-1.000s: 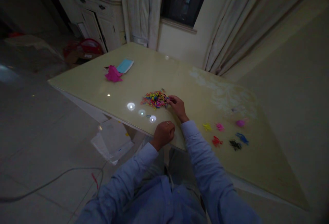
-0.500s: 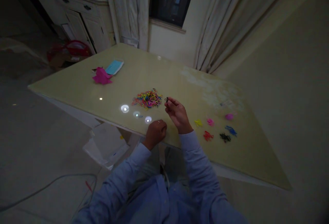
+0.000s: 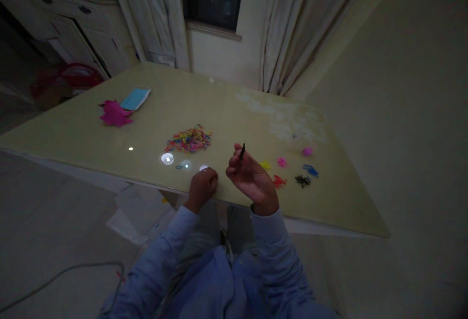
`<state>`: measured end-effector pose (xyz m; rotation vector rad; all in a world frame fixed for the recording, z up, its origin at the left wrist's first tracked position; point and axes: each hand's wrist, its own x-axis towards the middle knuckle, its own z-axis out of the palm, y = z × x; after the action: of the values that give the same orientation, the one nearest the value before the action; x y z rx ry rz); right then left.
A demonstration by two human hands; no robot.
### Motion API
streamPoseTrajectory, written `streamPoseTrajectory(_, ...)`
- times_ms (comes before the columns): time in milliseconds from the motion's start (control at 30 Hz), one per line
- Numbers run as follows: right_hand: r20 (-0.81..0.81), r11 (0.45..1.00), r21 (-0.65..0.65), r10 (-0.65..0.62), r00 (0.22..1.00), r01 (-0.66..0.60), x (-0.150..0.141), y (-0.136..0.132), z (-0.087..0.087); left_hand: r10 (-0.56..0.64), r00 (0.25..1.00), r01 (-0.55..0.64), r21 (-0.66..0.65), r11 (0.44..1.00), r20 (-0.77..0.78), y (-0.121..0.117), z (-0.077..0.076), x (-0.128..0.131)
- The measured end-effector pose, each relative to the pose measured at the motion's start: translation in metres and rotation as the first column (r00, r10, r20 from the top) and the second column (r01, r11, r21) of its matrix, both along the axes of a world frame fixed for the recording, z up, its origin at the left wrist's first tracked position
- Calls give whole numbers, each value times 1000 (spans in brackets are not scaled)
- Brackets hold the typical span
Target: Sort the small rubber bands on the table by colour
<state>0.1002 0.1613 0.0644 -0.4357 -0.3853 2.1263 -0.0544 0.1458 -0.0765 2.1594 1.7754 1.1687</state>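
Observation:
My right hand is raised above the table, its fingers pinching a small black rubber band. To its left lies a loose pile of many-coloured rubber bands. My left hand rests at the table's near edge, curled into a fist, with nothing seen in it. A single bluish-green band lies just below the pile. On the right side are small sorted heaps: yellow bands, pink bands, red bands, black bands and blue bands.
A purple item lies behind the blue heap. Toward the left of the glossy table are a crumpled magenta piece and a light-blue face mask. A cable runs over the floor.
My right hand has lifted from the pile with the black band and moved right, turning palm up toward the sorted heaps. The view has swung right; my left fist stays at the edge.

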Motion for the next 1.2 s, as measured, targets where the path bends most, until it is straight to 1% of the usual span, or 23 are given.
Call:
streamPoseTrajectory(133, 44, 1000, -6, -20, 999, 21, 11, -3, -2, 3, 1000, -3, 12, 1000, 16, 0, 2, 0)
streamPoseTrajectory(267, 37, 998, 7, -68, 997, 68, 24, -7, -6, 9, 1000, -9, 8, 1000, 14, 0, 3, -2)
streamPoseTrajectory(367, 109, 982, 88, -175, 978, 166, 40, -12, -12, 16, 1000, -15, -18, 1000, 19, -1, 3, -5)
streamPoseTrajectory(467, 253, 937, 179, -340, 906, 301, 70, -16, -25, 18, 998, -16, -47, 999, 55, -1, 4, -7)
streamPoseTrajectory(533, 361, 889, 236, -455, 814, 392, 99, -16, -38, 19, 997, -15, -54, 998, 77, -1, 6, -7)
streamPoseTrajectory(567, 416, 858, 274, -514, 750, 435, 116, -16, -46, 26, 996, -22, -58, 998, 80, -1, 6, -7)
streamPoseTrajectory(600, 470, 813, 323, -582, 664, 484, 134, -15, -54, 37, 996, -32, -62, 998, 77, -1, 7, -7)
streamPoseTrajectory(633, 525, 753, 388, -655, 544, 532, 153, -13, -63, 47, 996, -42, -67, 997, 69, -1, 8, -8)
streamPoseTrajectory(667, 577, 679, 467, -719, 386, 566, 172, -11, -72, 55, 997, -51, -71, 996, 61, -1, 8, -8)
streamPoseTrajectory(700, 611, 599, 554, -764, 205, 579, 190, -9, -81, 59, 997, -55, -73, 996, 52, -1, 8, -8)
streamPoseTrajectory(733, 633, 538, 627, -773, 33, 563, 206, -7, -89, 59, 997, -56, -70, 996, 44, -1, 8, -9)
streamPoseTrajectory(767, 651, 517, 682, -752, -106, 518, 221, -5, -97, 53, 998, -51, -65, 997, 37, -1, 8, -9)
streamPoseTrajectory(800, 668, 535, 713, -715, -207, 454, 233, -4, -103, 45, 998, -43, -58, 997, 34, -1, 7, -10)
streamPoseTrajectory(833, 678, 569, 727, -683, -272, 384, 242, -2, -109, 40, 999, -39, -52, 998, 31, 0, 7, -10)
streamPoseTrajectory(867, 687, 608, 727, -656, -314, 320, 248, -1, -113, 38, 999, -37, -46, 998, 28, 0, 6, -10)
streamPoseTrajectory(900, 693, 642, 720, -638, -337, 264, 252, 1, -117, 38, 999, -37, -42, 998, 26, 0, 6, -11)
streamPoseTrajectory(967, 698, 680, 707, -623, -353, 197, 253, 3, -122, 47, 999, -46, -37, 998, 19, 0, 5, -11)
streamPoseTrajectory(1100, 704, 704, 693, -613, -357, 158, 247, 4, -128, 49, 999, -48, -32, 998, 16, -1, 5, -11)
streamPoseTrajectory(1200, 663, 692, 716, -637, -393, 88, 246, 2, -129, 47, 999, -46, -41, 998, 18, -1, 5, -11)
